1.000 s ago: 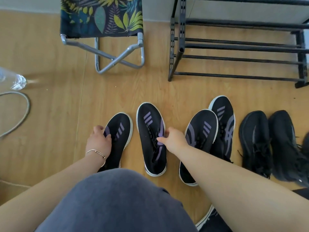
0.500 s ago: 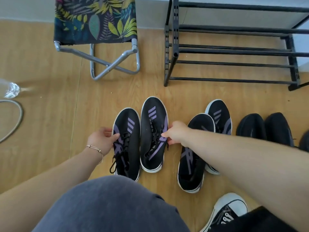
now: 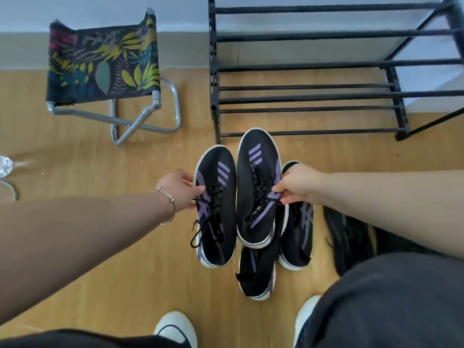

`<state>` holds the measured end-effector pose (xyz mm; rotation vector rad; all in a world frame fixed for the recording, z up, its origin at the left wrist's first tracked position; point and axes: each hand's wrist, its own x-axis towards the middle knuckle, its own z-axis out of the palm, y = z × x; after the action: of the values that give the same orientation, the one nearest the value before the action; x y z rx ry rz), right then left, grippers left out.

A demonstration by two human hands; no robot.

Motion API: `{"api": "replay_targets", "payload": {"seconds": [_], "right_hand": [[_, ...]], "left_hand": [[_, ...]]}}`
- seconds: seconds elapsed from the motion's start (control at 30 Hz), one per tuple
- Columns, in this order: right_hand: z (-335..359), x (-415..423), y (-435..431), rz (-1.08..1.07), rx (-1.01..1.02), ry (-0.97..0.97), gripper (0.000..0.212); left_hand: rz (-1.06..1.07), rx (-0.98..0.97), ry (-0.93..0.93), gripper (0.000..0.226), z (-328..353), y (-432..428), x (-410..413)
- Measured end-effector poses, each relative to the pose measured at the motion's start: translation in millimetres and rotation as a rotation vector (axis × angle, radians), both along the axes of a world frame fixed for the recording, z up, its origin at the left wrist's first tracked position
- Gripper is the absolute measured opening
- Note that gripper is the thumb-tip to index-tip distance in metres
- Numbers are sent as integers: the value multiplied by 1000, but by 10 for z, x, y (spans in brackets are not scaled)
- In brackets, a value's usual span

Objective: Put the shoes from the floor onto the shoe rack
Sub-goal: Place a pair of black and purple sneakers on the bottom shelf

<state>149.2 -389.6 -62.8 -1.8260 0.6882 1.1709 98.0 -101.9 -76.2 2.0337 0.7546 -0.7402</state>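
We pinch one black knit sneaker with purple stripes in each hand: left hand (image 3: 180, 189) clamped on the left shoe (image 3: 216, 207), right hand (image 3: 298, 185) on the right shoe (image 3: 258, 187). Both point toes-first at the black metal-bar shoe rack (image 3: 311, 99) straight ahead, the right-hand one nearer.

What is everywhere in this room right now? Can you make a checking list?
Surface: wooden floor, bare in places.
Job's things: left shoe and right shoe held up; two matching shoes and a black pair on the floor; shoe rack holds nothing.
Clutter: folding stool; clear bottle at the left edge.
Hands: left hand and right hand each pinch a shoe.
Cables: grey hose or cord, mostly cut off.
Surroundings: pale wall behind.
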Motion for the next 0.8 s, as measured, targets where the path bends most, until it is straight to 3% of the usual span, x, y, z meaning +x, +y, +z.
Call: {"api": "replay_targets", "payload": {"seconds": [0.17,0.43,0.6,0.8], "right_hand": [[-37,209,-437,30,20,-100,25],[-206,535,-698,-165,115,-278,5],[-353,645,-732,-288,216,-380,10],[-476,408,-882,-125,254,-252,63]], "left_hand": [[117,-56,-23,32,-87,-437,158],[340,-112,-114,37,-268,-820,632],[372,-106,-195,42,-333,-893,856],[394,-343,-94,60,-308,-921,588]]}}
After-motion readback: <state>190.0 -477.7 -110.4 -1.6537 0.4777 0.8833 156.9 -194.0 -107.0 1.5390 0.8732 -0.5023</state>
